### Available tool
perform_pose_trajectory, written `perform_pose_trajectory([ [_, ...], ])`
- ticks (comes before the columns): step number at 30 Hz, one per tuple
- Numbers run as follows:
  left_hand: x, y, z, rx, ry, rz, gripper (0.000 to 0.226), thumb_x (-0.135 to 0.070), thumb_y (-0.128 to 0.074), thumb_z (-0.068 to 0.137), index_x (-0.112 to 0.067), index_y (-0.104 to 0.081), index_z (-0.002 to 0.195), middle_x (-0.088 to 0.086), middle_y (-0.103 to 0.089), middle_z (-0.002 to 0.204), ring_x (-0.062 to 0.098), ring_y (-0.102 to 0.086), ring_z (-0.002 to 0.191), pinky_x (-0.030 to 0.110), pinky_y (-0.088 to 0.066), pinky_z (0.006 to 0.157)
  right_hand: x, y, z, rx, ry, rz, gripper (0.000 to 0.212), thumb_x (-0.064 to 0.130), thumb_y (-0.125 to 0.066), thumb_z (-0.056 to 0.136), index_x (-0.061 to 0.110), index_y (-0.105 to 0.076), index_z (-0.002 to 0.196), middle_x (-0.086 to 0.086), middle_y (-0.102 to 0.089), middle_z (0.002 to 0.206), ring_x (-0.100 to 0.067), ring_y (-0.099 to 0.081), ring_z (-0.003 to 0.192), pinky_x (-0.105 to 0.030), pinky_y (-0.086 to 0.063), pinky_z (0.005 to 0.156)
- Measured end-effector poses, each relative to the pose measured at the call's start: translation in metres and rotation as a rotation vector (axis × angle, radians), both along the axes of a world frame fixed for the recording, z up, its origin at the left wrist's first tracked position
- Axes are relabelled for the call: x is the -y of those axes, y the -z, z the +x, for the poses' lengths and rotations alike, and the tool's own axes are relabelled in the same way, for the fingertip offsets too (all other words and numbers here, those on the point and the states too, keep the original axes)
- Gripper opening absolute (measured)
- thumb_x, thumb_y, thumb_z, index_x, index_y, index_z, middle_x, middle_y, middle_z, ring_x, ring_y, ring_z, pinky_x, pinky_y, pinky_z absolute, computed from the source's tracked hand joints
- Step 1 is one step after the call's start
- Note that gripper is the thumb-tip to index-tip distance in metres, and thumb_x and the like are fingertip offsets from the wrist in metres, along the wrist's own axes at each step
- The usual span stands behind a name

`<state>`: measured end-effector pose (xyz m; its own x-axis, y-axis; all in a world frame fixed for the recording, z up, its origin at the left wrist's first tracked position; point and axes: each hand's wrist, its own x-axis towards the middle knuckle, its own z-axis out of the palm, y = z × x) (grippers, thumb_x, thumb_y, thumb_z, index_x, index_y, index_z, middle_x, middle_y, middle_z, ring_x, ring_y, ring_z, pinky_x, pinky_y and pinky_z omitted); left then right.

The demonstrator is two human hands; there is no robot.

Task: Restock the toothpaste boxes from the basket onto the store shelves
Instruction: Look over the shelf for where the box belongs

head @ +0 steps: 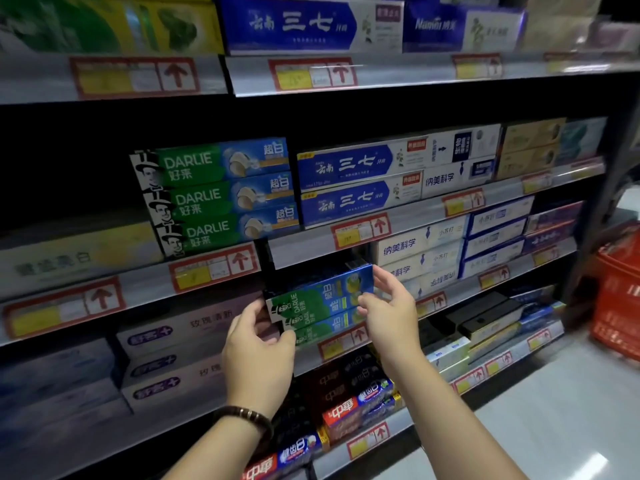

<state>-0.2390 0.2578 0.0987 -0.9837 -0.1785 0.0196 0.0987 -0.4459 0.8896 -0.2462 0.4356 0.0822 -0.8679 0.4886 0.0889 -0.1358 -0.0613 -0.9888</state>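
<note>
At the third shelf (346, 344), both hands are holding stacked green Darlie boxes (318, 306): left hand (258, 344) and right hand (389, 306) fingers clamped on opposite ends. Next likely move: sliding them squarely in. Red basket (620, 292) is sitting far right.

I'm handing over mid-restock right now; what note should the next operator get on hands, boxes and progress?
The left hand grips the left end of a small stack of green toothpaste boxes; the right hand pinches the right end.
The stack is at the shelf opening, not yet let go.
Matching boxes sit one level up.
Left: seat the stack, then return to the red basket at the right; its contents do not show.
</note>
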Motion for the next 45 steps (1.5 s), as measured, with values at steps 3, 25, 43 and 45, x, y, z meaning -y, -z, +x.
perform_pose_trajectory([
  [3,0.000,0.002,-0.003,-0.027,0.009,-0.090,0.066,-0.016,-0.076,0.092,-0.025,-0.048,0.152,-0.007,-0.054,0.146,-0.016,-0.046,0.081,0.010,-0.038,0.069,-0.002,0.005,-0.008,0.021,-0.018,0.005,0.063,0.005,-0.068,0.095,0.037,-0.057,0.148,0.015,-0.058,0.140,-0.016,-0.065,0.121,-0.052,-0.056,0.105],
  [25,-0.002,0.000,0.001,-0.007,-0.014,-1.234,0.078,-0.028,-0.076,0.089,-0.034,-0.037,0.156,-0.007,-0.042,0.127,0.024,-0.056,0.123,0.042,-0.048,0.108,0.018,0.020,-0.014,0.105,-0.074,0.380,0.064,0.018,-0.061,0.104,0.019,-0.036,0.163,0.011,-0.027,0.155,-0.013,-0.044,0.138,-0.030,-0.042,0.109],
  [43,-0.008,0.001,-0.015,0.083,0.075,-1.315,0.085,-0.041,-0.071,0.091,-0.036,-0.023,0.161,0.007,-0.037,0.148,0.032,-0.030,0.142,0.047,-0.036,0.114,0.017,0.015,-0.027,0.177,-0.223,0.498,0.066,0.020,-0.055,0.108,0.017,-0.026,0.167,0.002,-0.003,0.176,-0.021,-0.011,0.162,-0.039,-0.023,0.126],
  [45,-0.008,0.002,-0.016,0.098,0.084,-1.289,0.087,-0.041,-0.073,0.090,-0.040,-0.023,0.161,0.006,-0.040,0.146,0.032,-0.034,0.141,0.047,-0.038,0.114,0.016,0.014,-0.028,0.190,-0.230,0.513,0.066,0.021,-0.055,0.109,0.016,-0.025,0.167,0.001,-0.001,0.177,-0.021,-0.009,0.163,-0.040,-0.021,0.126],
])
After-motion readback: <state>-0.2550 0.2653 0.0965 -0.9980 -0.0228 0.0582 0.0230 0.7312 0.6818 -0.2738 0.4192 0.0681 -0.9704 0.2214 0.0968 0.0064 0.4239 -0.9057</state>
